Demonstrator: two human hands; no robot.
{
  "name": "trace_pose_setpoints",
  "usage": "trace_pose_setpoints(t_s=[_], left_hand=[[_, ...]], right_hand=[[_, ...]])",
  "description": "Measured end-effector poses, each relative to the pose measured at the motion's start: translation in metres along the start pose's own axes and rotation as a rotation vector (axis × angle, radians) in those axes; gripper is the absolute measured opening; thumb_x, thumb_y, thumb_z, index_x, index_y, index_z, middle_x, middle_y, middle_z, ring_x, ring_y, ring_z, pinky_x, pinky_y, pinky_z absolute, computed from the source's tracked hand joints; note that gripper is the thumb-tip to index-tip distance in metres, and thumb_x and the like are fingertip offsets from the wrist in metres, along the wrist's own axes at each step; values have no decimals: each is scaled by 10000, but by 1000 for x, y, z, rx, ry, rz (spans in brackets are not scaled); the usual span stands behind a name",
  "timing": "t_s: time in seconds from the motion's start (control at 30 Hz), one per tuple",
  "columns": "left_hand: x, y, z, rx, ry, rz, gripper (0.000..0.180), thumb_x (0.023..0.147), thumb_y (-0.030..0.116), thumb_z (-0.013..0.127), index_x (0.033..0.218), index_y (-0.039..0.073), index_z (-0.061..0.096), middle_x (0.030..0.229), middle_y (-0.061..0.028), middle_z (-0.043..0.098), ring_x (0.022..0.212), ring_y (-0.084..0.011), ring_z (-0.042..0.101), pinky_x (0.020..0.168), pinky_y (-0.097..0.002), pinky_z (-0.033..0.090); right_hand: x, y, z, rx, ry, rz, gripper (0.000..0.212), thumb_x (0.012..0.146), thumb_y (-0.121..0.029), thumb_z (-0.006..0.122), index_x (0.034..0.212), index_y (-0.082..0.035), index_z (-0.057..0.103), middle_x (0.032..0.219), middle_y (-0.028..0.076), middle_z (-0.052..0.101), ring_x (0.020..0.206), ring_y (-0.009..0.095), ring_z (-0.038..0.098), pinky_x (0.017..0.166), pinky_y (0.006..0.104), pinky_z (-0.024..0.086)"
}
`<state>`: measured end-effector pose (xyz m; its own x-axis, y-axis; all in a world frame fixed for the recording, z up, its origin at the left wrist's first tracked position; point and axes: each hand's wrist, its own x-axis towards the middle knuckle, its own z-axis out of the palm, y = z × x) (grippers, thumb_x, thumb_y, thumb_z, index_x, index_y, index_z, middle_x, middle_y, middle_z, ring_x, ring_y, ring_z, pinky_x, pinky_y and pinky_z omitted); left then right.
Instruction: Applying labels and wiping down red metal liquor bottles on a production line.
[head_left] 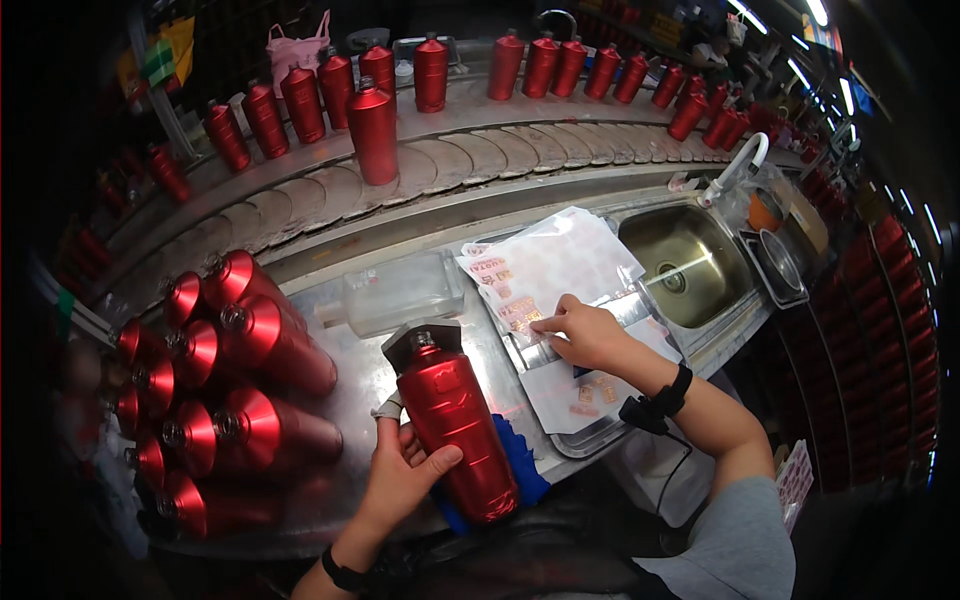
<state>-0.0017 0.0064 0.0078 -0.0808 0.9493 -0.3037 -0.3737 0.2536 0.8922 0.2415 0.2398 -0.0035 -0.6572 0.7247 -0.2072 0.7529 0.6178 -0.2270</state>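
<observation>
My left hand (405, 475) is closed around the side of a glossy red bottle (455, 425), which leans over the metal worktop near its front edge. The bottle's uncapped threaded neck points away from me, in front of a dark angular block (398, 348). A grey covering wraps one fingertip of this hand. Under the bottle shows a blue cloth (520, 462). To the right, my right hand (580, 332) pinches with thumb and index finger at an orange-printed decal along the edge of white decal sheets (565, 250). Another cut sheet (570, 398) with small orange decals lies beneath my wrist.
Several red bottles (265, 345) crowd the worktop's left side. A transparent rectangular container (405, 292) lies behind my bottle. A sink (690, 265) with a white faucet (735, 165) is at right. Beyond runs a slatted conveyor (480, 158) carrying a red bottle (373, 135); more line the ledge behind.
</observation>
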Motion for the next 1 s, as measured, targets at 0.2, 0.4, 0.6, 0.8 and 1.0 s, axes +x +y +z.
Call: trace_pose_setpoints(t_s=[0.2, 0.4, 0.6, 0.8, 1.0], left_hand=[[0, -5, 0, -7, 18, 27, 912, 826, 174, 774, 1482, 80, 147, 1284, -152, 555, 1151, -209, 575, 953, -349, 482], [2, -3, -1, -20, 9, 12, 926, 809, 199, 796, 1476, 86, 163, 1275, -146, 557, 1127, -209, 582, 942, -338, 488], [1, -4, 1, 27, 5, 13, 924, 808, 206, 795, 1477, 86, 169, 1251, -143, 574, 1121, -220, 587, 955, -354, 475], [-2, -12, -5, 46, -14, 70, 839, 835, 156, 749, 1459, 61, 196, 1254, -156, 573, 1141, -229, 580, 968, -366, 465], [3, -12, 3, 94, 12, 73, 760, 864, 164, 711, 1437, 43, 227, 1276, -155, 555, 1157, -227, 566, 978, -351, 454]], right_hand=[[-2, 30, -5, -121, 24, 35, 460, 835, -216, 619, 1274, -351, 616, 1016, 135, 556, 806, 322, 649, 707, 405, 543], [17, 64, -9, -218, 179, 188, 427, 853, -208, 599, 1264, -318, 632, 968, 143, 559, 767, 326, 639, 704, 421, 533], [23, 147, -25, -307, 304, 266, 376, 820, -234, 643, 1195, -246, 668, 950, 149, 569, 819, 321, 636, 707, 437, 526], [45, 156, -9, -35, 492, 597, 405, 707, -349, 765, 1009, -88, 700, 1072, 147, 647, 945, 359, 641, 787, 448, 517], [49, 197, -17, 314, 617, 841, 147, 655, -205, 780, 713, -77, 738, 773, 125, 716, 732, 269, 695, 677, 376, 539]])
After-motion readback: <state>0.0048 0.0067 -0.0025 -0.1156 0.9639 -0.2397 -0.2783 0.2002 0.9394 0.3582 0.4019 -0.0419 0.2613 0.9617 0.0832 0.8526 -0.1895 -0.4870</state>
